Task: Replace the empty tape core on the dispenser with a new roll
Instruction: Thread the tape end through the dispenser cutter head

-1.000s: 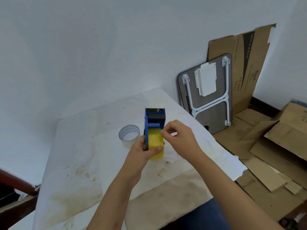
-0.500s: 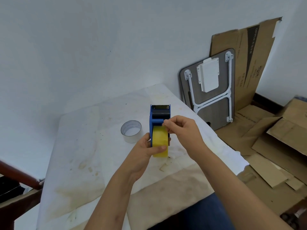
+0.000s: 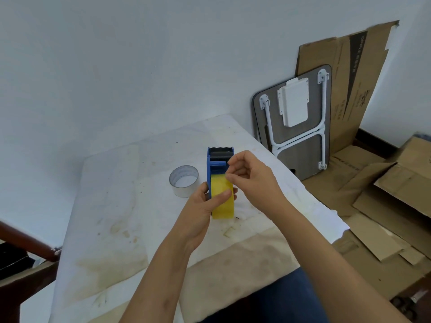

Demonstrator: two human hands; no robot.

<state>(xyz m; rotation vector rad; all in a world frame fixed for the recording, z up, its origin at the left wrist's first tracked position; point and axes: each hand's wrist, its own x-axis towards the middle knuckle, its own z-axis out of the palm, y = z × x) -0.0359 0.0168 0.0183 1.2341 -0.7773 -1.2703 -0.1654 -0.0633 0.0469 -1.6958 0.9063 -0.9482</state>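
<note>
The blue dispenser (image 3: 215, 163) stood above the stained table (image 3: 112, 206) with a yellow roll (image 3: 222, 201) seated in its frame. The left hand (image 3: 203, 210) gripped dispenser and roll, thumb pressed across the yellow tape. The right hand (image 3: 251, 180) pinched at the roll's upper edge. The empty core (image 3: 183, 181) lay on the table just beside the dispenser.

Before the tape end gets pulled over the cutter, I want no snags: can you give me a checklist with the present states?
1. Yellow roll seated in dispenser: ok.
2. Left hand steadying dispenser, thumb on roll: ok.
3. Right hand pinching at the tape end: cannot tell if the end is lifted.
4. Cutter teeth clear of fingers: ok.
5. Old core out of the way on table: ok.
</note>
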